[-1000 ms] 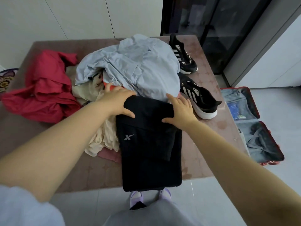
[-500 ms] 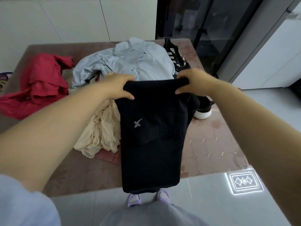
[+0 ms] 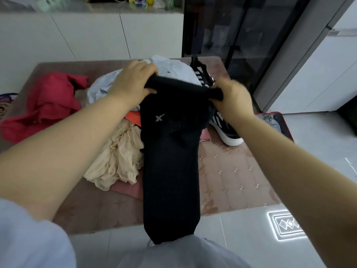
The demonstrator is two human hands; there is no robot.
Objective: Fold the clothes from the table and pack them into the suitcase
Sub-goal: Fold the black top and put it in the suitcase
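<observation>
Looks like a home. Has white cabinets [image 3: 92,37], a glossy tiled floor [image 3: 328,151], a table [image 3: 231,180] heaped with clothes [image 3: 116,157].

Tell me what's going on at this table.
A person holds black trousers up by the top edge, left hand and right hand gripping either end, so they hang past the table edge. A red garment, blue shirt and beige cloth lie unfolded beside sneakers. The suitcase lies on the floor at right.

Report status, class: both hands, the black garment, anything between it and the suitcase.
Left grip and right grip hold black garment by its top edge. Garment hangs past table's near edge. Black sneaker lies between it and suitcase.
</observation>
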